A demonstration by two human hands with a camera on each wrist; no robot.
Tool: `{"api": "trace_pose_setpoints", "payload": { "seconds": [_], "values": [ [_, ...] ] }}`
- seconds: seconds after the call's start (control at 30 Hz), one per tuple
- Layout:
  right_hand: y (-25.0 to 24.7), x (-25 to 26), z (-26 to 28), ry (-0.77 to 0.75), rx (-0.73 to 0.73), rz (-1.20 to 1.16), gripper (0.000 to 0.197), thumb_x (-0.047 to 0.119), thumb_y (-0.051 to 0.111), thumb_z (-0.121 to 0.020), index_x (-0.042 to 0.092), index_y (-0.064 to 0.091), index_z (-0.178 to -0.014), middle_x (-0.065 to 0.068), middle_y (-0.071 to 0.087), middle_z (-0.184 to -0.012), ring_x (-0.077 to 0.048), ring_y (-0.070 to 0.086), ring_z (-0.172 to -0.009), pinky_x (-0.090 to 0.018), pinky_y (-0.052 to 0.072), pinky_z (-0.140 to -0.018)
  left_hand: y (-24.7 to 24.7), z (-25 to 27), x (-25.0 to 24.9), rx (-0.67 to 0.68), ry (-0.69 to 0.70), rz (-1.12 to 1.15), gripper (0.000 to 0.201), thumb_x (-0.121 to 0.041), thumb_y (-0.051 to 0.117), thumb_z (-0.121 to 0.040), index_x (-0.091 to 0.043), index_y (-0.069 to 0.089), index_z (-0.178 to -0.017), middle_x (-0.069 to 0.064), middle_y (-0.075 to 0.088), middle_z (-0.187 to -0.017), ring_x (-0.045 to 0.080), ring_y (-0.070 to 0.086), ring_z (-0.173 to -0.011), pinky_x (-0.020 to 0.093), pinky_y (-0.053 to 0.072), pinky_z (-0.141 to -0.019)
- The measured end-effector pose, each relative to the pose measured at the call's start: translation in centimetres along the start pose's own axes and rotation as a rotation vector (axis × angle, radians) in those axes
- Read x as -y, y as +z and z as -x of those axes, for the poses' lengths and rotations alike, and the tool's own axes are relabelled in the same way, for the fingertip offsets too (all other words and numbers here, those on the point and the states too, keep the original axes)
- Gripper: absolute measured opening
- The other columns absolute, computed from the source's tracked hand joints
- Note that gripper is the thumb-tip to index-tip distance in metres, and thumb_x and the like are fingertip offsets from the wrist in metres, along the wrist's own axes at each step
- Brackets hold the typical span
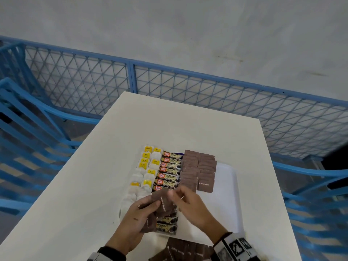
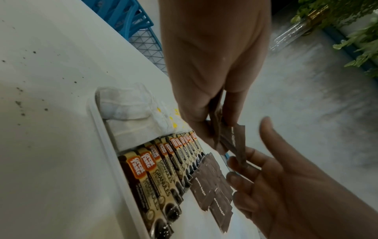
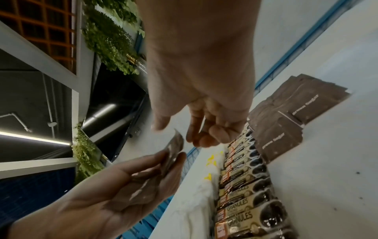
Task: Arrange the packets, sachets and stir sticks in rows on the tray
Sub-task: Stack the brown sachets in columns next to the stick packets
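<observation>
The left hand [image 1: 131, 219] is grasping a fan of brown sugar sachets [image 1: 160, 204] above the tray [image 1: 226, 185]; the right hand [image 1: 190, 206], its grip empty and loosely curled, is reaching beside it. The sachet row [image 1: 199, 170] is lying farther ahead, nearer the right hand. Stir sticks are nowhere visible.

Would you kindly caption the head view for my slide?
Left hand holds brown sugar sachets above a half-filled tray; right hand reaches in.

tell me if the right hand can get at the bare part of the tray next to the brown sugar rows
Probably yes. The right hand hovers just beside the bare tray, nothing lying between. The left hand holds the brown sugar sachets off to the other side.
</observation>
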State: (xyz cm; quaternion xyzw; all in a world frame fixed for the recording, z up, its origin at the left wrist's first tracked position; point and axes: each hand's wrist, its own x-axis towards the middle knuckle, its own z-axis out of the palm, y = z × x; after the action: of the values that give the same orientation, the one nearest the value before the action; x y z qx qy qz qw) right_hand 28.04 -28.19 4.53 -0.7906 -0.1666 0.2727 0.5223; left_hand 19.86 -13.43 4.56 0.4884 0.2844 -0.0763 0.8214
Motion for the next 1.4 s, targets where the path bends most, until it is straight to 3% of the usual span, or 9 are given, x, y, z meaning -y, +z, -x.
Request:
{"api": "trace_pose_setpoints", "payload": {
  "seconds": [0.1,0.23,0.47,0.57,0.87,0.97,1.07,1.23,1.4],
  "values": [
    [0.5,-0.7,0.7,0.008,0.046,0.011,0.018,0.029,0.069,-0.082,0.022,0.053,-0.081,0.008,0.058,-0.072,-0.003,0.052,-0.064,-0.015,0.044,-0.06,0.2,0.0,0.0,0.013,-0.004,0.024,0.023,-0.004,0.054,-0.088,0.001,0.067,-0.107,0.024,0.07,-0.099,0.033,0.069,-0.088,0.042,0.048,-0.087],
    [0.2,-1.0,0.9,0.071,0.013,-0.093,0.015,0.015,0.066,-0.085,0.019,0.051,-0.081,-0.001,0.062,-0.077,-0.011,0.059,-0.068,-0.025,0.05,-0.063,0.8,0.0,0.0,0.023,-0.085,0.104,0.028,-0.011,0.043,-0.096,0.003,0.062,-0.109,0.021,0.069,-0.091,0.026,0.066,-0.075,0.03,0.057,-0.058],
    [-2.9,-1.6,1.4,0.131,-0.159,-0.277,0.013,0.004,0.061,-0.086,-0.002,0.05,-0.092,-0.014,0.068,-0.084,-0.012,0.067,-0.065,-0.02,0.051,-0.058,0.8,0.0,-0.8,0.118,-0.14,0.163,0.031,-0.016,0.043,-0.095,-0.007,0.065,-0.115,0.014,0.07,-0.11,0.033,0.066,-0.101,0.044,0.057,-0.074],
    [-4.6,-2.8,1.5,0.176,-0.236,-0.263,0.016,0.003,0.061,-0.087,-0.006,0.051,-0.095,-0.015,0.07,-0.083,-0.012,0.067,-0.065,-0.02,0.051,-0.057,1.0,-0.1,-1.0,0.129,-0.14,0.108,0.029,-0.017,0.045,-0.095,-0.014,0.069,-0.112,0.003,0.072,-0.1,0.024,0.068,-0.086,0.037,0.058,-0.065],
    [-9.8,-7.4,0.5,0.33,-0.41,-0.027,0.01,0.004,0.061,-0.086,0.013,0.063,-0.082,-0.011,0.068,-0.083,-0.02,0.062,-0.066,-0.029,0.052,-0.07,2.2,-1.6,-0.7,0.013,-0.081,-0.029,0.016,-0.008,0.055,-0.089,-0.002,0.069,-0.094,0.008,0.068,-0.08,0.019,0.062,-0.074,0.022,0.053,-0.051],
    [-11.0,-7.5,0.0,0.326,-0.401,0.071,0.015,0.006,0.063,-0.084,0.019,0.063,-0.076,-0.002,0.064,-0.071,-0.016,0.056,-0.064,-0.029,0.049,-0.069,2.3,-2.4,-0.7,0.012,-0.039,-0.141,0.011,-0.007,0.058,-0.087,-0.002,0.068,-0.087,0.01,0.067,-0.077,0.02,0.062,-0.073,0.028,0.054,-0.06],
    [-11.2,-7.1,-0.7,0.283,-0.336,0.199,0.013,0.006,0.066,-0.081,0.018,0.062,-0.076,0.007,0.051,-0.064,-0.008,0.048,-0.061,-0.009,0.038,-0.054,2.6,-3.3,-0.8,0.004,0.097,-0.359,0.006,-0.007,0.064,-0.085,-0.005,0.069,-0.085,0.009,0.068,-0.078,0.016,0.062,-0.072,0.022,0.05,-0.066],
    [-10.7,-7.2,-2.3,0.273,-0.298,0.24,0.019,0.006,0.069,-0.077,0.02,0.057,-0.073,0.007,0.048,-0.069,-0.012,0.048,-0.069,-0.011,0.036,-0.056,4.1,-4.9,-1.2,0.013,0.264,-0.649,0.013,-0.005,0.07,-0.08,-0.016,0.069,-0.075,-0.005,0.07,-0.067,-0.001,0.062,-0.063,0.016,0.048,-0.065],
    [-10.5,-7.1,-3.1,0.256,-0.306,0.261,0.014,0.002,0.066,-0.079,0.011,0.057,-0.083,0.007,0.052,-0.068,0.0,0.048,-0.056,-0.003,0.037,-0.048,4.8,-7.6,-0.4,0.091,0.323,-1.002,0.029,-0.007,0.07,-0.079,-0.031,0.056,-0.071,-0.006,0.058,-0.074,0.01,0.054,-0.073,0.02,0.045,-0.069]
  ]
}}
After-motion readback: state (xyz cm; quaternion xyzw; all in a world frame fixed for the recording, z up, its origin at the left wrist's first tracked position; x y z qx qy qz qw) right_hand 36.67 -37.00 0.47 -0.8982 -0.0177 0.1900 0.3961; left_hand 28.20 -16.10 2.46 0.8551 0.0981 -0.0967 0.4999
